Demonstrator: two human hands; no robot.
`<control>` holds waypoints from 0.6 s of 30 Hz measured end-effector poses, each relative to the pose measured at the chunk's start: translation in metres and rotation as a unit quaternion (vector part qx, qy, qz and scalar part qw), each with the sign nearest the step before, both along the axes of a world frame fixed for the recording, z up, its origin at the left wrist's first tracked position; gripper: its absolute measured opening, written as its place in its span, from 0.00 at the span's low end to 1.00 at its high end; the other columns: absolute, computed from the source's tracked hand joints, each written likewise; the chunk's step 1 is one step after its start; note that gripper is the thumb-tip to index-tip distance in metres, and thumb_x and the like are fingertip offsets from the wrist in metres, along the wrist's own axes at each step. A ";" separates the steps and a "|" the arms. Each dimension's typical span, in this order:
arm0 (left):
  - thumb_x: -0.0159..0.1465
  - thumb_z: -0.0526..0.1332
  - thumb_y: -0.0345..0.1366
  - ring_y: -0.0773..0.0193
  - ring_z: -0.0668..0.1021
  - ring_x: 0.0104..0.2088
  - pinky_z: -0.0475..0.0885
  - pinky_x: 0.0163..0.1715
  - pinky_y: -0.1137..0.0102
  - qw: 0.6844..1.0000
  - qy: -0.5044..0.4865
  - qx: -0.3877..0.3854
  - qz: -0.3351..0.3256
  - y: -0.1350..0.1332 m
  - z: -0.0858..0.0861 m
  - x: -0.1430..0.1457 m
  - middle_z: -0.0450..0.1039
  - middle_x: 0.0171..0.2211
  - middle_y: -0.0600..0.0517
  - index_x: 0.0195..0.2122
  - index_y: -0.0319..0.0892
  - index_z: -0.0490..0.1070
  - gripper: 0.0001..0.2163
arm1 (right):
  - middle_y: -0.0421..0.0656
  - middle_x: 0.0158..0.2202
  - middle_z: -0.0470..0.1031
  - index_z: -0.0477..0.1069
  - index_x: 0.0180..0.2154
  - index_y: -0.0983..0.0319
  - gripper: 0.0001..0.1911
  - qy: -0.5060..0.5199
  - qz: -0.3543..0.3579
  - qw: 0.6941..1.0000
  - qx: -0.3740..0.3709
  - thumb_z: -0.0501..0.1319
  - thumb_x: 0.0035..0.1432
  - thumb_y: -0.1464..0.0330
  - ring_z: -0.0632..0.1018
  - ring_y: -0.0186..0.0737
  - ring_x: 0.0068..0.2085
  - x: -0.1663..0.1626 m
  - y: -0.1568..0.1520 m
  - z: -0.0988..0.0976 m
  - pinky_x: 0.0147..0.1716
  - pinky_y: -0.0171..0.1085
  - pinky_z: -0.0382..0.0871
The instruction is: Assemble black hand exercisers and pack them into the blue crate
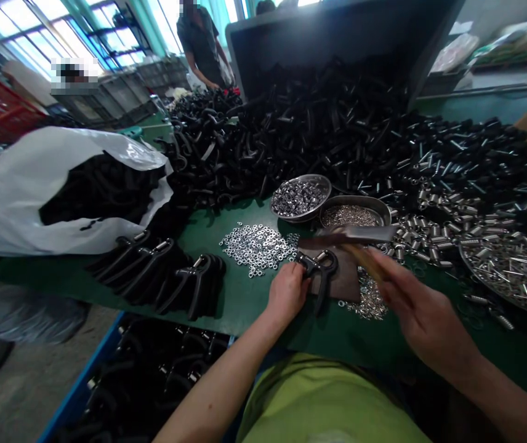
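Black hand gripper (319, 271) on a dark block (344, 284) on the counter (245, 295), pinched by left hand (286, 294) fingers. Right hand (423, 320) fingers wrapped round a raised hammer (360, 234). Could strike the near fingertips, or skid off. One hand gripper there, one hammer, two steel bowls (301, 198) behind.

Left hand (286, 292): palm down, fingers curled, fingertips pinched closed at its far edge.
Left forearm (220, 384): bare, running back and down-left from the hand.
Right hand (423, 314): right of the left hand, raised slightly, blurred, fingers wrapped in a closed grip.
Right forearm (513, 403): bare, trailing back-right from the hand.
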State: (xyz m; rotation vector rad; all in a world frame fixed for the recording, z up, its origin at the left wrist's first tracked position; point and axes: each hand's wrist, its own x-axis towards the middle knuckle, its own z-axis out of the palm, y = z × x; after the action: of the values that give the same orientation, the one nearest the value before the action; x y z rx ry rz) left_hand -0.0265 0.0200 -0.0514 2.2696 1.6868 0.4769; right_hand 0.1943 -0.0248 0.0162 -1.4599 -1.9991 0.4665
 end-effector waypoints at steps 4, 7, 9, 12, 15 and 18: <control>0.60 0.57 0.31 0.58 0.71 0.41 0.67 0.39 0.66 1.000 0.004 -0.007 0.000 0.000 0.002 0.001 0.69 0.38 0.48 0.37 0.43 0.65 0.04 | 0.43 0.50 0.74 0.55 0.61 0.51 0.25 -0.073 0.022 0.996 -0.040 0.46 0.63 0.69 0.78 0.46 0.44 0.001 -0.001 -0.013 0.40 0.46 0.76; 0.60 0.58 0.30 0.58 0.71 0.40 0.67 0.39 0.66 1.000 0.009 -0.017 0.003 0.000 0.004 0.002 0.69 0.38 0.48 0.37 0.44 0.64 0.05 | 0.41 0.51 0.73 0.54 0.61 0.49 0.26 -0.105 0.063 0.989 -0.085 0.45 0.63 0.70 0.77 0.45 0.45 0.003 0.008 -0.017 0.41 0.48 0.75; 0.60 0.58 0.31 0.58 0.71 0.40 0.67 0.39 0.66 1.000 0.011 -0.018 0.001 0.000 0.005 0.002 0.69 0.38 0.49 0.37 0.44 0.64 0.05 | 0.42 0.56 0.67 0.50 0.63 0.52 0.26 -0.060 0.031 0.997 -0.041 0.45 0.64 0.70 0.74 0.44 0.51 0.004 0.014 -0.013 0.47 0.47 0.72; 0.59 0.58 0.31 0.57 0.71 0.40 0.67 0.38 0.66 1.000 0.019 -0.015 0.000 0.000 0.006 0.002 0.69 0.38 0.48 0.36 0.44 0.65 0.04 | 0.44 0.56 0.68 0.49 0.63 0.54 0.27 -0.046 -0.026 0.998 -0.016 0.45 0.64 0.69 0.75 0.45 0.49 0.007 0.026 -0.013 0.47 0.47 0.71; 0.59 0.58 0.32 0.56 0.72 0.40 0.68 0.37 0.66 0.999 0.031 -0.016 0.004 0.003 0.008 0.003 0.70 0.38 0.48 0.37 0.44 0.65 0.05 | 0.44 0.45 0.77 0.54 0.62 0.54 0.25 -0.104 0.000 0.990 -0.097 0.46 0.64 0.66 0.79 0.47 0.39 0.014 0.037 -0.025 0.39 0.47 0.74; 0.58 0.58 0.33 0.56 0.73 0.39 0.68 0.35 0.66 0.998 0.046 -0.035 0.009 0.007 0.011 0.004 0.71 0.37 0.47 0.36 0.43 0.66 0.05 | 0.44 0.47 0.76 0.54 0.62 0.52 0.25 -0.104 -0.014 0.987 -0.119 0.45 0.64 0.62 0.79 0.50 0.39 0.025 0.034 -0.033 0.36 0.47 0.74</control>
State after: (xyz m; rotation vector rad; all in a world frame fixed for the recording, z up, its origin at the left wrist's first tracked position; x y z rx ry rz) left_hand -0.0227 0.0268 -0.0402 2.2617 1.7401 0.3158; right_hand 0.2195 0.0095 -0.0167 -1.7424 -2.1391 0.5790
